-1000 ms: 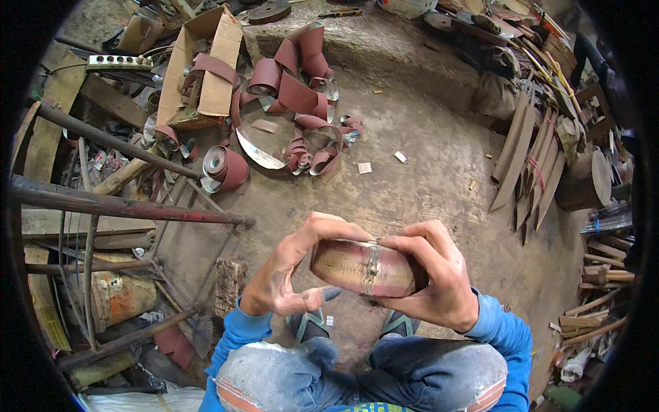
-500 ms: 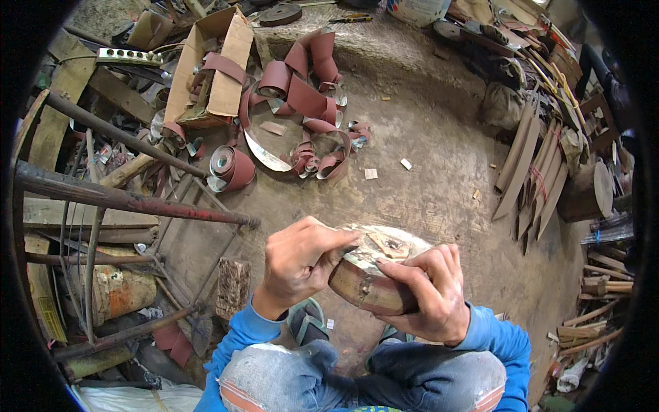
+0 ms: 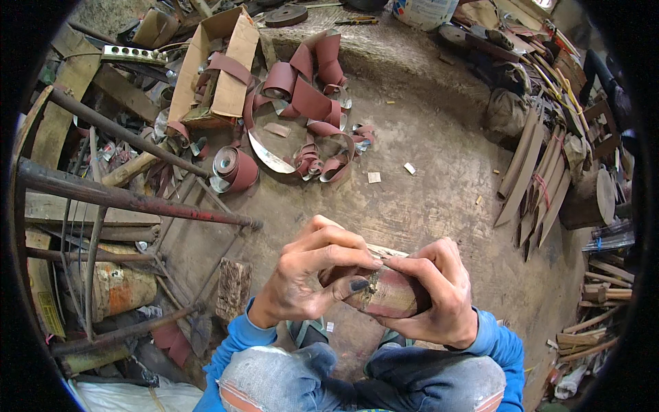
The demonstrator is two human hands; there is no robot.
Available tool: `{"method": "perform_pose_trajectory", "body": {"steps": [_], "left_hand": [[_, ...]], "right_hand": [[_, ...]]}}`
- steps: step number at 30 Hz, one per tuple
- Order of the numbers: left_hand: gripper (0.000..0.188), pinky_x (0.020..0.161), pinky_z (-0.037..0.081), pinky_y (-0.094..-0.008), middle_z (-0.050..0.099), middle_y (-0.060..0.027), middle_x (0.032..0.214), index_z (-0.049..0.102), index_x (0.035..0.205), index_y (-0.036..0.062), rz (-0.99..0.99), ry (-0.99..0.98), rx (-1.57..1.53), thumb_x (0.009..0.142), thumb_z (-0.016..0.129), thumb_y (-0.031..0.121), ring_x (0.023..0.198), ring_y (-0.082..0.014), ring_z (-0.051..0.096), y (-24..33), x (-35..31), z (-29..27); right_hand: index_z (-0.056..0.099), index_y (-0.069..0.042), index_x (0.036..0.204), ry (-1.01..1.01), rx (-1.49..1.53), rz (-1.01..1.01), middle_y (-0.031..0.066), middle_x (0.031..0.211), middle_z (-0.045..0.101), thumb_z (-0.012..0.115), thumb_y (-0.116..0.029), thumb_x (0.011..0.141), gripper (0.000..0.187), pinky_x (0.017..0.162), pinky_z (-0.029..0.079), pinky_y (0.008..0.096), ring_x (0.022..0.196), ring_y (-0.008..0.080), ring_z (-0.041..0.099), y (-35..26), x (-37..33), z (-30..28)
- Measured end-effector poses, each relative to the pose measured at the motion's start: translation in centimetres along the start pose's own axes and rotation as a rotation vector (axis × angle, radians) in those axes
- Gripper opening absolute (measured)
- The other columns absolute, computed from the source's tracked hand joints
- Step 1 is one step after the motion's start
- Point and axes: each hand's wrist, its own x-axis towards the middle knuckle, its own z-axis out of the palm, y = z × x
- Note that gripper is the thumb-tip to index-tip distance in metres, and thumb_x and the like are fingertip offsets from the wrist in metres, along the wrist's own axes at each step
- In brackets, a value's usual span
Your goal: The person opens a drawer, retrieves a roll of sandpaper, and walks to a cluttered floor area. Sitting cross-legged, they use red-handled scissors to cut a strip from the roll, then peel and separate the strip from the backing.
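Held above my knees is a thick sanding wheel (image 3: 392,294), with a worn reddish-brown band around its rim. That rim is tilted toward me, and only a thin strip of the pale face shows at the top. My left hand (image 3: 319,271) closes on the wheel's left side; its dark-nailed thumb presses the rim beside a rough seam, fingertips at the upper edge. On the other side my right hand (image 3: 439,292) grips the wheel, thumb along the top edge and fingers underneath. The fingertips of both hands nearly meet at the top.
Loose reddish-brown sandpaper strips (image 3: 312,99) and a sandpaper roll (image 3: 235,169) lie ahead, beside a cardboard box (image 3: 233,75). A metal pipe frame (image 3: 137,199) stands at left, near a wooden block (image 3: 234,287). Wooden slats (image 3: 539,172) lean at right.
The wheel has tipped so its rim faces me and its pale face is mostly hidden. My left hand has shifted from the face to the rim seam.
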Motion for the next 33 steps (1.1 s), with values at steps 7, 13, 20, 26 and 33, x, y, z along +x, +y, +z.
{"method": "perform_pose_trajectory", "body": {"steps": [7,13,20,26,33], "left_hand": [[0.028,0.083,0.048,-0.0301,0.062,-0.0062,0.105,0.066,0.104,0.0066,-0.135,-0.006,-0.301,0.079,0.077,0.0,0.097,-0.0181,0.057,-0.1,-0.2,0.6],[0.023,0.078,0.046,-0.0275,0.06,-0.0051,0.099,0.063,0.096,0.0075,-0.083,0.029,-0.36,0.08,0.078,0.0,0.092,-0.0145,0.055,-1.0,-0.7,1.0],[0.025,0.068,0.041,-0.0233,0.057,-0.0022,0.092,0.059,0.084,0.0082,-0.087,0.16,-0.394,0.078,0.083,0.01,0.082,-0.0117,0.051,-2.6,-0.2,2.0],[0.024,0.086,0.056,-0.0378,0.072,-0.0145,0.105,0.07,0.1,0.0007,-0.086,0.381,0.325,0.079,0.08,0.009,0.097,-0.0287,0.071,-0.9,-0.4,3.2],[0.009,0.075,0.057,-0.0397,0.07,-0.0144,0.101,0.065,0.096,0.0017,-0.049,0.476,0.584,0.09,0.069,0.007,0.083,-0.0306,0.071,-1.4,0.2,4.6]], "right_hand": [[0.07,-0.005,0.106,-0.011,0.157,0.073,0.0088,0.085,0.055,0.091,-0.018,0.055,0.057,0.063,0.046,0.0342,0.075,0.0242,0.055,0.0,0.1,-0.2],[0.073,-0.004,0.105,-0.017,0.167,0.071,0.0082,0.086,0.056,0.094,-0.022,0.048,0.063,0.063,0.047,0.0304,0.074,0.0198,0.056,0.3,0.0,-0.2],[0.069,-0.007,0.108,0.072,-0.012,-0.05,0.0075,0.087,0.056,0.09,-0.02,0.056,0.058,0.069,0.046,0.0369,0.077,0.0261,0.056,0.5,-0.5,2.0],[0.066,-0.008,0.113,0.209,-0.257,-0.01,0.0065,0.096,0.057,0.085,-0.022,0.063,0.056,0.077,0.044,0.0403,0.085,0.0258,0.055,0.6,-1.4,4.5],[0.06,-0.007,0.111,0.256,-0.328,0.007,0.0122,0.099,0.057,0.085,-0.013,0.056,0.06,0.081,0.042,0.0434,0.09,0.0319,0.055,0.9,-0.8,6.1]]}}
